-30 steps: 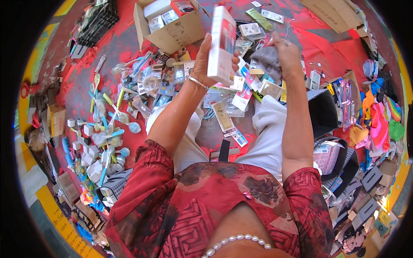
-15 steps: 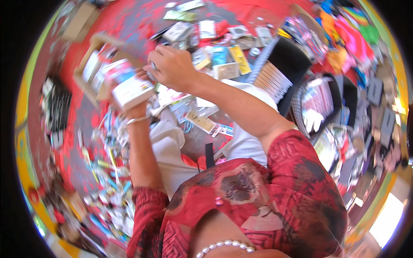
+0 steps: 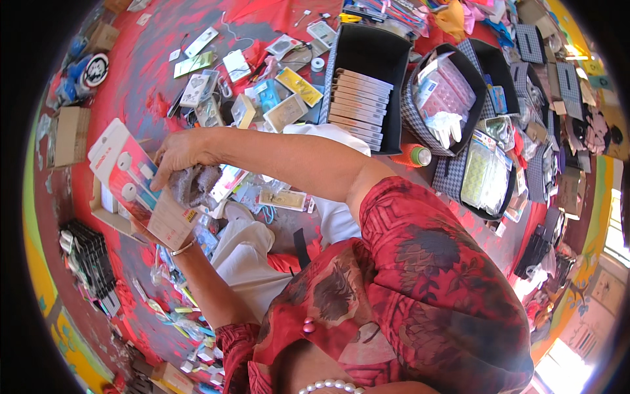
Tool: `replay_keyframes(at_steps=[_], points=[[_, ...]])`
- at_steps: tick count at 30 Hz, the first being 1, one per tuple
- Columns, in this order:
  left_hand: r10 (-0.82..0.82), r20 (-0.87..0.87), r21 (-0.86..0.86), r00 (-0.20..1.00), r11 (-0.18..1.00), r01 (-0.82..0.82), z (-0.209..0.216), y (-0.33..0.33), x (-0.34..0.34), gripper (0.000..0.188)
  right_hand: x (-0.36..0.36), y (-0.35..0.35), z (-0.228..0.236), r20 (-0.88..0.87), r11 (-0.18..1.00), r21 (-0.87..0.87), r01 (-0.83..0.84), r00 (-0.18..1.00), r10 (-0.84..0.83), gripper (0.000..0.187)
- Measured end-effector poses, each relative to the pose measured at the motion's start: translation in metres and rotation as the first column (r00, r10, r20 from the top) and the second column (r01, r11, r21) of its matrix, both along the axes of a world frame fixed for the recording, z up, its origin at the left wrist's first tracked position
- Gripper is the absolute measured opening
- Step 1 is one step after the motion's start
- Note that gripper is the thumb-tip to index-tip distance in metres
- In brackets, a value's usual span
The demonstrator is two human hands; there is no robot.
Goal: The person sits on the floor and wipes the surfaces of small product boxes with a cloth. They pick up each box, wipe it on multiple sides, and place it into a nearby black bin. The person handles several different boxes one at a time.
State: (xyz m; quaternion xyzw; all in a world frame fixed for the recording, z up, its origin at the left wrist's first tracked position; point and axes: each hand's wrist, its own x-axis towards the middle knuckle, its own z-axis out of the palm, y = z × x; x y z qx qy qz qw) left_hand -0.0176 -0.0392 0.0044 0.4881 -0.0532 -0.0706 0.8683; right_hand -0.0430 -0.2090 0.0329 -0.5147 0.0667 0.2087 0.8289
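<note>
A white box with a pink and blue front picturing earphones [image 3: 126,174] is held up at the left, over an open cardboard carton [image 3: 117,222]. My right hand [image 3: 180,152] reaches across and grips its right edge, fingers bent. From below, my left hand [image 3: 146,231] supports the packaging, its fingers mostly hidden. A pale, printed box face [image 3: 172,222] shows by the left hand; whether it belongs to the same box I cannot tell. Under my right wrist is a grey crumpled thing [image 3: 195,186].
Ahead lie small packages, among them a yellow box [image 3: 299,87]. To the right stand a black bin of stacked boxes [image 3: 333,49], a checked basket [image 3: 415,111] with white gloves, and an orange bottle [image 3: 415,155]. Mixed small goods [image 3: 190,308] cover the left floor.
My view has turned leftward. The box is now tilted with its earphone picture facing up, and my right hand has come onto its edge.
</note>
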Motion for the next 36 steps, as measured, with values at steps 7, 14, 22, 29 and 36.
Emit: replay_keyframes(at_steps=[7,14,22,29,36], points=[[-0.641,-0.278,-0.463,0.715,0.742,0.485,-0.035,0.004,0.025,0.058,-0.009,-0.107,0.022,0.41,0.665,-0.51,0.545,0.834,-0.369,0.052],[-0.616,-0.421,-0.176,0.666,0.775,0.607,-0.043,0.004,0.01,0.048,-0.113,-0.261,-0.04,0.345,-0.269,-0.927,0.262,0.878,-0.333,0.047],[-0.348,-0.646,0.164,0.679,0.806,0.569,-0.051,0.011,-0.007,0.039,-0.175,-0.354,-0.181,-0.177,-0.269,-0.869,-0.415,0.768,-0.615,0.025],[-0.334,-0.673,0.184,0.66,0.788,0.587,-0.051,0.003,-0.012,0.035,-0.19,-0.382,-0.261,-0.265,-0.311,-0.773,-0.553,0.726,-0.634,0.023],[-0.278,-0.708,0.227,0.649,0.781,0.582,-0.056,-0.005,-0.016,0.033,-0.186,-0.372,-0.316,-0.507,-0.121,-0.796,-0.593,0.762,-0.404,0.027]])
